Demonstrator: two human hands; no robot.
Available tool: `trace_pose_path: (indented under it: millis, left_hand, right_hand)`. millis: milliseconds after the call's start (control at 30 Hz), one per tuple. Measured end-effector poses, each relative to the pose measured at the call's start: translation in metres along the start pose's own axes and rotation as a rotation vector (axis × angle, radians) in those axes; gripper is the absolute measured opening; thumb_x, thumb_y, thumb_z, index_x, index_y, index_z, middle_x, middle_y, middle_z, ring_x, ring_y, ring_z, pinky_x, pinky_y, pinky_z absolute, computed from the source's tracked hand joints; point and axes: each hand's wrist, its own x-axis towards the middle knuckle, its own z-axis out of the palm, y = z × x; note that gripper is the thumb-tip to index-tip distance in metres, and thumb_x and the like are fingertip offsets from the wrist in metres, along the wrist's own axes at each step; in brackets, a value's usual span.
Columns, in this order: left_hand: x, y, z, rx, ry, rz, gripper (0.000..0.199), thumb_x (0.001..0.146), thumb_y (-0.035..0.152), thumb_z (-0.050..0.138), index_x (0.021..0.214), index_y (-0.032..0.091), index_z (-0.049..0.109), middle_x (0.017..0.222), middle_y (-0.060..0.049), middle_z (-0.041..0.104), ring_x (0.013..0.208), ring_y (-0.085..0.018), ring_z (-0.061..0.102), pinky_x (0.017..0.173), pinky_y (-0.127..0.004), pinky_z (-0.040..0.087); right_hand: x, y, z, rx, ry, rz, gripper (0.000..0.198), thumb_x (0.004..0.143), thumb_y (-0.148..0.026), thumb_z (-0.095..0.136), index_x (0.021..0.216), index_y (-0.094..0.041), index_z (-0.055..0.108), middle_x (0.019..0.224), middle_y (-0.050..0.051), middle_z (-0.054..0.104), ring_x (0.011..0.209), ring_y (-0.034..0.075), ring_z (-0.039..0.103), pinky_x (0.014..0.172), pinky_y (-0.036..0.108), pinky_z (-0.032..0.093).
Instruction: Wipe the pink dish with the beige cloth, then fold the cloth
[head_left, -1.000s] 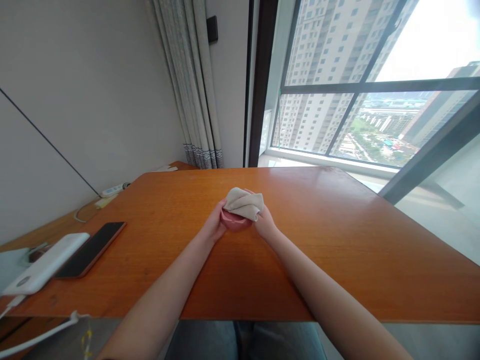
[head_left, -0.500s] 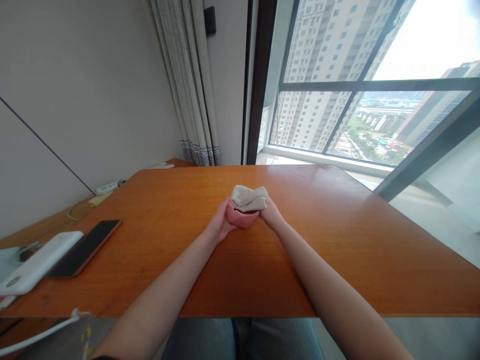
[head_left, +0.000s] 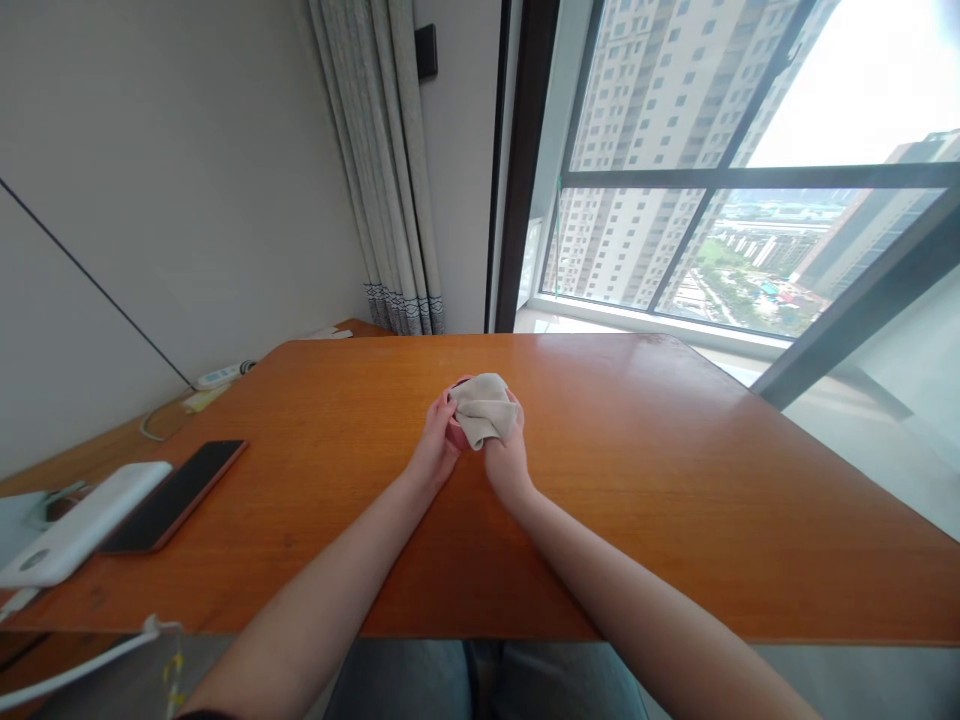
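Near the middle of the wooden table, my left hand (head_left: 433,445) is closed around a small pink container (head_left: 458,436). Its exact kind cannot be made out, and most of it is hidden by my fingers and the cloth. A light grey-beige cloth (head_left: 484,408) lies bunched over the pink container, covering its top and right side. My right hand (head_left: 508,462) grips this cloth from the right and presses it against the container. The right fingertips are partly hidden by the cloth's folds.
The wooden table (head_left: 645,500) spreads around my hands. To the left lie a black phone (head_left: 176,495) and a white power bank (head_left: 82,525). A power strip (head_left: 217,377) is by the wall, and a white cable (head_left: 82,665) hangs at the near left edge.
My right hand has shifted left and turned, drawing the cloth across the pink container's front, which showed more before. The pink container has tilted in my left hand.
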Motion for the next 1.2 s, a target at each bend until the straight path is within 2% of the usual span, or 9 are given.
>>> trace_pose_path:
  millis: [100, 200, 367, 567, 667, 800, 933, 1033, 1200]
  left_hand:
    - [-0.003, -0.001, 0.001, 0.052, 0.035, -0.039, 0.052, 0.077, 0.03, 0.068, 0.126, 0.027, 0.052, 0.132, -0.005, 0.055, 0.116, -0.02, 0.055, 0.091, -0.03, 0.049]
    - [-0.003, -0.002, -0.001, 0.103, 0.04, -0.153, 0.055, 0.077, 0.039, 0.067, 0.128, 0.027, 0.05, 0.13, -0.008, 0.056, 0.111, -0.023, 0.058, 0.084, -0.034, 0.052]
    - [0.001, -0.006, -0.011, 0.224, 0.004, -0.28, 0.045, 0.076, 0.042, 0.068, 0.115, 0.021, 0.06, 0.114, -0.009, 0.066, 0.098, -0.023, 0.063, 0.077, -0.031, 0.053]
    - [0.005, -0.004, -0.009, 0.162, 0.118, 0.008, 0.041, 0.079, 0.036, 0.063, 0.118, 0.023, 0.06, 0.117, -0.004, 0.064, 0.105, -0.019, 0.059, 0.083, -0.026, 0.051]
    - [-0.001, -0.001, -0.002, 0.191, 0.098, 0.139, 0.04, 0.08, 0.033, 0.063, 0.119, 0.024, 0.059, 0.125, -0.004, 0.06, 0.111, -0.019, 0.056, 0.085, -0.024, 0.049]
    - [-0.005, -0.003, 0.0, 0.23, 0.104, 0.045, 0.063, 0.07, 0.028, 0.075, 0.128, 0.029, 0.051, 0.133, -0.004, 0.054, 0.113, -0.02, 0.055, 0.086, -0.026, 0.049]
    - [0.0, -0.01, -0.011, 0.247, 0.149, -0.141, 0.074, 0.068, 0.031, 0.077, 0.134, 0.033, 0.043, 0.133, -0.005, 0.054, 0.115, -0.023, 0.055, 0.089, -0.033, 0.047]
    - [0.005, -0.014, -0.019, 0.274, 0.149, -0.147, 0.056, 0.068, 0.03, 0.076, 0.12, 0.025, 0.056, 0.124, -0.008, 0.06, 0.112, -0.024, 0.056, 0.089, -0.033, 0.046]
    - [0.006, -0.006, -0.015, 0.221, 0.24, 0.035, 0.04, 0.074, 0.033, 0.07, 0.111, 0.021, 0.058, 0.11, -0.005, 0.064, 0.103, -0.019, 0.059, 0.085, -0.028, 0.047]
  right_hand:
    - [0.005, -0.001, -0.006, 0.025, 0.065, 0.015, 0.041, 0.075, -0.027, 0.054, 0.115, -0.02, 0.057, 0.129, 0.009, 0.052, 0.117, 0.024, 0.052, 0.104, 0.041, 0.039]
    - [0.027, -0.002, -0.028, 0.042, -0.104, 0.027, 0.029, 0.074, -0.029, 0.057, 0.1, -0.02, 0.064, 0.106, 0.007, 0.066, 0.101, 0.025, 0.06, 0.094, 0.04, 0.045]
    - [0.045, 0.002, -0.047, -0.038, -0.304, 0.024, 0.034, 0.066, -0.03, 0.067, 0.099, -0.022, 0.067, 0.106, 0.006, 0.067, 0.1, 0.026, 0.061, 0.093, 0.041, 0.046]
    - [0.0, -0.004, -0.008, -0.059, -0.103, -0.017, 0.033, 0.078, -0.028, 0.058, 0.11, -0.023, 0.065, 0.147, 0.005, 0.035, 0.137, 0.026, 0.031, 0.113, 0.041, 0.026]
    - [-0.016, -0.014, 0.005, 0.011, -0.013, -0.001, 0.044, 0.08, -0.028, 0.057, 0.124, -0.024, 0.055, 0.151, 0.005, 0.026, 0.136, 0.024, 0.032, 0.113, 0.039, 0.027]
    - [0.006, -0.016, -0.014, 0.063, 0.019, 0.004, 0.045, 0.075, -0.028, 0.06, 0.119, -0.02, 0.057, 0.131, 0.009, 0.052, 0.115, 0.025, 0.054, 0.101, 0.041, 0.041]
    - [0.039, -0.002, -0.045, -0.045, -0.141, -0.011, 0.022, 0.069, -0.03, 0.065, 0.089, -0.02, 0.067, 0.097, 0.006, 0.067, 0.093, 0.025, 0.061, 0.091, 0.042, 0.048]
    - [0.039, 0.007, -0.047, -0.101, -0.224, -0.099, 0.023, 0.066, -0.026, 0.066, 0.088, -0.023, 0.069, 0.107, 0.005, 0.065, 0.103, 0.026, 0.058, 0.096, 0.042, 0.044]
    - [0.002, -0.002, -0.011, -0.041, -0.089, -0.063, 0.037, 0.075, -0.027, 0.061, 0.112, -0.024, 0.063, 0.145, 0.005, 0.037, 0.13, 0.026, 0.04, 0.111, 0.041, 0.03]
